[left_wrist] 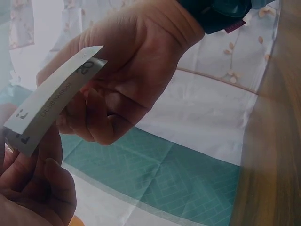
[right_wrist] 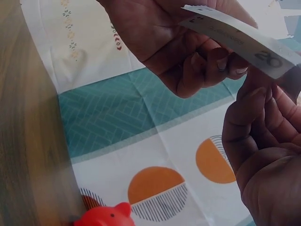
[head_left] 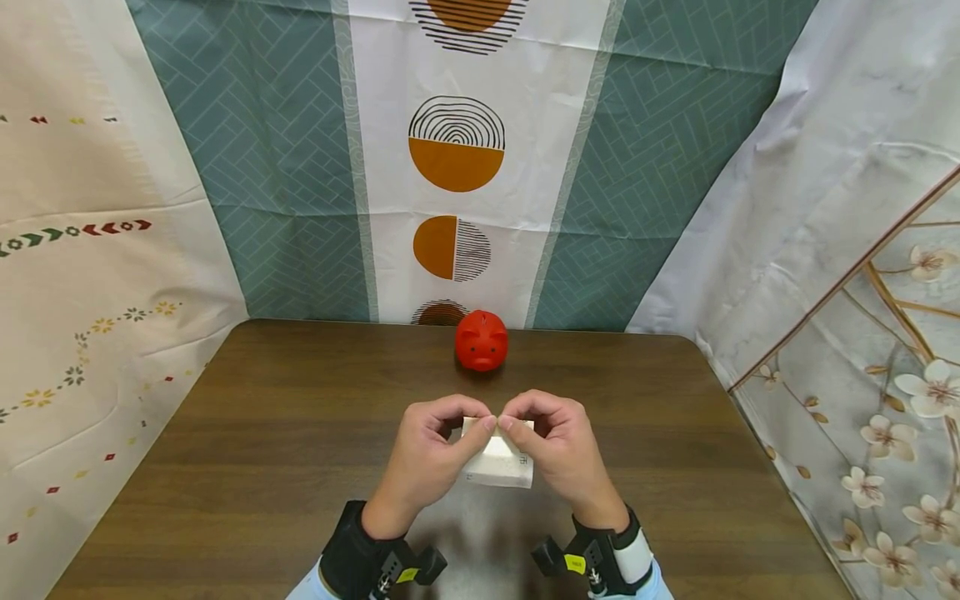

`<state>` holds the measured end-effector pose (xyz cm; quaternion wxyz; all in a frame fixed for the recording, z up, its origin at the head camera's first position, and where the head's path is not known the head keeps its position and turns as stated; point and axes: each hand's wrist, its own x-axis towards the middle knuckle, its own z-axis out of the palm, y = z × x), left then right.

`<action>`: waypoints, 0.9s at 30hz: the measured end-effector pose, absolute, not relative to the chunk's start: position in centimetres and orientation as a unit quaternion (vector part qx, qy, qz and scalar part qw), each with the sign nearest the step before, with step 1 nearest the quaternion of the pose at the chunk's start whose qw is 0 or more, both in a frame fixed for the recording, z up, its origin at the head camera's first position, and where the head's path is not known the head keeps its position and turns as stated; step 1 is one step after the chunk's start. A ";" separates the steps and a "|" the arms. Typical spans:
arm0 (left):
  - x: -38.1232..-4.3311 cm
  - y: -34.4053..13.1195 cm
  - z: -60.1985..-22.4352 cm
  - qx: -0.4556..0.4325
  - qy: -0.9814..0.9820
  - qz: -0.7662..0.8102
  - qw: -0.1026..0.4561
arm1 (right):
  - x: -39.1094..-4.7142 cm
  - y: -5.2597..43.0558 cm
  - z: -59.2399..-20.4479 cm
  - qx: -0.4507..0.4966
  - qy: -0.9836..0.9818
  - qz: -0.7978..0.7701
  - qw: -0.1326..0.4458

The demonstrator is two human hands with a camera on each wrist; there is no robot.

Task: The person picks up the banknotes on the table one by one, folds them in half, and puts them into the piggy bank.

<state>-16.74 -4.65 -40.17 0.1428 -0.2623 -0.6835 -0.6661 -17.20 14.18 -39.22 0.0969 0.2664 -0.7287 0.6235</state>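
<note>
A pale folded banknote [head_left: 498, 467] is held up between both hands, close over the table in the head view. My left hand [head_left: 435, 450] pinches its upper edge between thumb and index finger. My right hand [head_left: 562, 446] does the same just beside it, the two thumb tips almost meeting. In the left wrist view the banknote [left_wrist: 56, 96] shows a printed 20 and a row of small characters, with a fold along its length. The right wrist view shows the banknote [right_wrist: 235, 37] from its other end, both hands' fingers curled around it.
A red piggy bank [head_left: 482, 342] stands near the back edge of the brown wooden table [head_left: 300, 433], beyond the hands. A patterned teal and white cloth [head_left: 285, 208] hangs behind the table, with floral cloths at both sides.
</note>
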 end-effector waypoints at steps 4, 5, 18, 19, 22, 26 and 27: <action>-16.7 -4.7 -40.1 -0.247 -0.682 -0.674 0.142 | -17.1 14.4 -39.1 0.255 -0.725 0.632 0.096; -16.7 -4.8 -40.0 -0.241 -0.682 -0.675 0.142 | -17.1 14.4 -39.0 0.250 -0.724 0.636 0.096; -16.8 -5.2 -39.9 -0.230 -0.681 -0.678 0.155 | -17.2 14.7 -38.9 0.247 -0.706 0.656 0.096; -16.7 -5.3 -39.9 -0.228 -0.681 -0.677 0.159 | -17.3 14.7 -38.9 0.248 -0.705 0.658 0.096; -16.7 -5.4 -39.8 -0.228 -0.678 -0.677 0.173 | -17.3 14.8 -38.9 0.245 -0.706 0.657 0.099; -16.7 -5.5 -39.7 -0.238 -0.671 -0.680 0.179 | -17.3 14.9 -38.9 0.238 -0.712 0.652 0.106; -16.7 -5.5 -39.7 -0.239 -0.669 -0.680 0.179 | -17.3 14.9 -38.9 0.237 -0.712 0.653 0.105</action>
